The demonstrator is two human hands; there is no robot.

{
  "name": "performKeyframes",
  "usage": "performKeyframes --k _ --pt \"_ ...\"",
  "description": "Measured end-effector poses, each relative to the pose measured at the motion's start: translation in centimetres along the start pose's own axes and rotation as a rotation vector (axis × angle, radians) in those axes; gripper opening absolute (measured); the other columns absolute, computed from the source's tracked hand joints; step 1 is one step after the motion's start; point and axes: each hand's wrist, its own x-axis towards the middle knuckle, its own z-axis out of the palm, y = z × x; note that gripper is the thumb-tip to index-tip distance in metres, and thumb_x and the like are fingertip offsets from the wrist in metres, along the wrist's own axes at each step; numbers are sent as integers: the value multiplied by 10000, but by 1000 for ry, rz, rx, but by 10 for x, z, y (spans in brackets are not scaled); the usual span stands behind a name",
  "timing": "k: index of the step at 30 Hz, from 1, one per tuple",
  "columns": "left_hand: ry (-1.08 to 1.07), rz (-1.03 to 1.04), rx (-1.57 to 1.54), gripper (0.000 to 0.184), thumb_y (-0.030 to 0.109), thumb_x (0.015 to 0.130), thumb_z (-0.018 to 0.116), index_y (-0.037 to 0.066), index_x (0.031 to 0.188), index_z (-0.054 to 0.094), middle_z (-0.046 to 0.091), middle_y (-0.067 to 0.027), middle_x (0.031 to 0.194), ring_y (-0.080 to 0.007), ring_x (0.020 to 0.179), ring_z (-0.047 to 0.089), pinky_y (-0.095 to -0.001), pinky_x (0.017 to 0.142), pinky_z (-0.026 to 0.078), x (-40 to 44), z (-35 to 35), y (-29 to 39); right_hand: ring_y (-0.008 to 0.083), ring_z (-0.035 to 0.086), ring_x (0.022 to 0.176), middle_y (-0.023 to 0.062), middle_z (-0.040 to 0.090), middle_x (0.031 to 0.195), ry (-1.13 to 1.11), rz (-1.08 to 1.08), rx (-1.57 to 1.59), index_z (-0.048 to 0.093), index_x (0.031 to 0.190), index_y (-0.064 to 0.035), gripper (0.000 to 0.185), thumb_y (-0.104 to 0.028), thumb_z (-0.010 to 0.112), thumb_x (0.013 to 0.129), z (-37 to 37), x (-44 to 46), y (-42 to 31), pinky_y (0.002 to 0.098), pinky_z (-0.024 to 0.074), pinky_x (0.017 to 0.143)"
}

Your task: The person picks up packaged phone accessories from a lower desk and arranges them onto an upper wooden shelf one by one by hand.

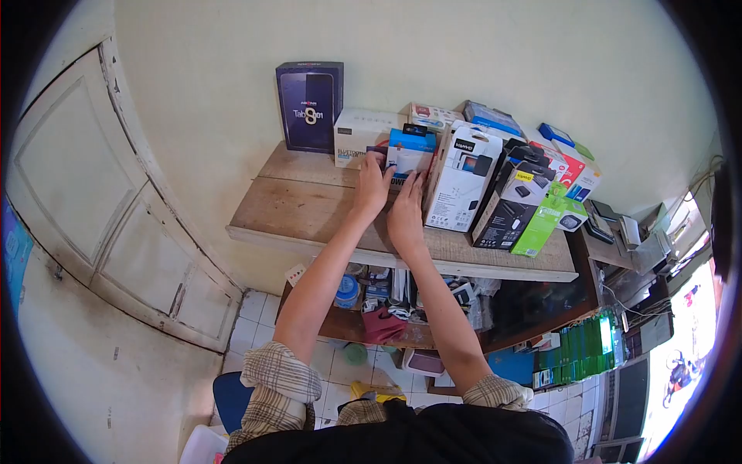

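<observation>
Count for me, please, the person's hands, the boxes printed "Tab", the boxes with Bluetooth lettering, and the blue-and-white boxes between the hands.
Hands: 2, left hand and right hand
"Tab" box: 1
Bluetooth box: 1
Blue-and-white box between the hands: 1
Total: 5

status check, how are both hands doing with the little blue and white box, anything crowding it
Both hands at the blue-and-white box. Bluetooth speaker box close on its left. Tall white box close on its right.
</observation>
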Motion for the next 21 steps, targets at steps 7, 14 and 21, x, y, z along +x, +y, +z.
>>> performKeyframes --k 7,14,21 --pt "118 81 69 386 108 775 605 -14 1082 405 502 -194 988 -342 926 497 -406 803 405 -3 1 1 450 208 1241 379 137 1312 -27 3 50 137 1269 169 668 95 474 697 -17 -6 -4 415 242 1031" --pt "148 54 -429 217 63 836 538 -8 1025 458 503 -80 918 -149 822 497 -259 739 412 -129 -39 105 345 571 756 197 577 852 22 -223 287 524 1061 10 324 90 457 754 -110 -101 -13 409 443 659" --pt "-623 -154 -400 193 39 811 544 29 1002 523 541 -76 828 -121 662 514 -239 624 435 -346 13 63 272 555 635 98 553 691 -214 140 68 573 930 -75 214 -30 576 721 -163 -350 91 374 442 585"
